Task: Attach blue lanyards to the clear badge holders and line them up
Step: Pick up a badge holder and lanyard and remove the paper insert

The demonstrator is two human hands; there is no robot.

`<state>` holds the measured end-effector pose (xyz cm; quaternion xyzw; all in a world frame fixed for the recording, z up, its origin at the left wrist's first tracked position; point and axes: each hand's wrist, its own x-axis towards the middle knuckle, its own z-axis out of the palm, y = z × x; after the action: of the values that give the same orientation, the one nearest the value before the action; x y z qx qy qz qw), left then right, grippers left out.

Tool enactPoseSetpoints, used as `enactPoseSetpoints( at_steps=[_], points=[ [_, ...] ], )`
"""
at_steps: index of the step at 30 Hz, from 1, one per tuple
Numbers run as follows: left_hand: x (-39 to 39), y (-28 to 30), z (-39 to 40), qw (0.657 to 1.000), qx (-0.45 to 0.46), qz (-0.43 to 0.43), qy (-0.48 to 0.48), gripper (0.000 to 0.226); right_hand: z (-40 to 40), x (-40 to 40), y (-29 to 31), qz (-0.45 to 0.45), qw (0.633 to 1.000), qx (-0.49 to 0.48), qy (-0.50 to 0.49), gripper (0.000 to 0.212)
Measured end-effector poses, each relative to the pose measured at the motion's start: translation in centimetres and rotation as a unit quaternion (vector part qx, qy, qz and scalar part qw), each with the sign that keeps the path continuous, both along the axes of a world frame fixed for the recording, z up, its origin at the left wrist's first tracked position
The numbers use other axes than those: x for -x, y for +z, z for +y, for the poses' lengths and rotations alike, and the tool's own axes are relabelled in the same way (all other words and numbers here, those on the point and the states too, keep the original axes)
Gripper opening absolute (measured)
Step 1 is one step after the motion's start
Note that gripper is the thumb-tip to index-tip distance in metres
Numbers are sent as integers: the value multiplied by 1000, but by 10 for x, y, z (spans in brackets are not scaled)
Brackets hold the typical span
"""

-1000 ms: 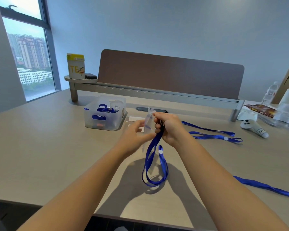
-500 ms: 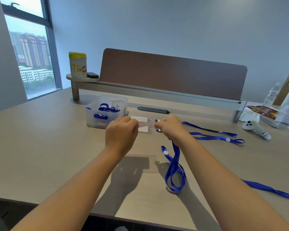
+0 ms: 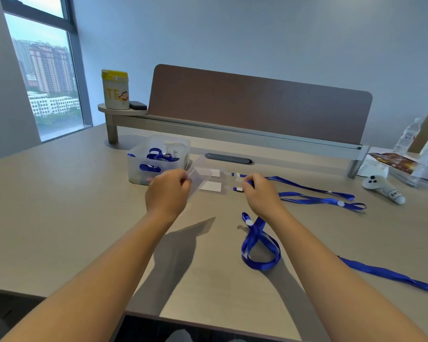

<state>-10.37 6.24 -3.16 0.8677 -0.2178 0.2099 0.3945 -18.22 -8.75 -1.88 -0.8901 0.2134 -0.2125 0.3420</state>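
Note:
My left hand [image 3: 168,191] pinches the left end of a clear badge holder [image 3: 209,178], held flat above the table. My right hand [image 3: 260,193] grips the holder's other end at the clip of a blue lanyard [image 3: 260,245]. That lanyard hangs from my right hand and loops on the tabletop. Two finished badge holders with white cards [image 3: 211,186] lie just behind, their blue lanyards [image 3: 314,197] stretched out to the right. A clear bin [image 3: 156,162] with more lanyards stands behind my left hand.
Another blue lanyard [image 3: 391,275] trails off the right edge. A white controller [image 3: 383,187], packets and a water bottle [image 3: 407,137] sit at the far right. A brown divider panel [image 3: 257,102] and a yellow-lidded can [image 3: 115,90] stand at the back.
I turned the badge holder from upright to flat and moved it forward over the table. My hands spread apart, and the hanging lanyard shifted right with my right hand.

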Motion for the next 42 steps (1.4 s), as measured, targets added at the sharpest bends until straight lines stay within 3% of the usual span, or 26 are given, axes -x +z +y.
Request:
enactPoseSetpoints(
  at_steps=[2, 4, 9, 14, 20, 22, 24, 25, 27, 29, 32, 36, 38, 39, 42],
  points=[
    [-1, -6, -2, 1000, -9, 12, -2, 28, -6, 2, -5, 3, 997, -78, -6, 27],
    [-1, -13, -4, 1000, -15, 20, -12, 26, -14, 7, -13, 43, 995, -90, -7, 32],
    [-1, -23, -14, 998, -43, 28, -29, 26, -32, 17, -42, 141, 989, -29, -28, 31],
    [1, -27, -20, 997, -59, 29, -39, 27, -41, 20, -56, 277, 949, 139, -56, 25],
    [3, -27, -17, 996, -71, 35, -41, 27, -43, 20, -62, 306, 945, 73, -91, 49],
    [3, -26, -15, 996, -71, 42, -38, 26, -42, 19, -58, 305, 947, 56, -85, 44],
    [2, -25, -12, 996, -67, 50, -35, 25, -40, 17, -56, 304, 949, 52, -69, 21],
    [1, -24, -10, 996, -66, 54, -33, 25, -38, 16, -56, 297, 951, 53, -62, 9],
    [-2, -22, -5, 995, -65, 65, -26, 26, -33, 10, -54, 272, 961, 22, -53, 8],
    [-9, -19, 2, 995, -56, 75, -16, 26, -27, 0, -49, 234, 971, -27, -47, 24],
    [-23, -14, 16, 995, -43, 85, 1, 25, -16, -25, -32, 180, 982, -31, -45, 29],
    [-45, -2, 37, 995, -36, 94, 30, 24, 4, -63, -4, 106, 994, -12, -10, 9],
    [-58, 4, 46, 993, -32, 100, 45, 22, 13, -84, 9, 65, 998, -22, 7, 16],
    [-64, 7, 50, 993, -27, 103, 53, 22, 17, -94, 16, 39, 999, -31, 10, 7],
    [-83, 15, 58, 991, -10, 113, 66, 21, 25, -128, 33, -49, 991, -122, 0, 12]
  ],
)
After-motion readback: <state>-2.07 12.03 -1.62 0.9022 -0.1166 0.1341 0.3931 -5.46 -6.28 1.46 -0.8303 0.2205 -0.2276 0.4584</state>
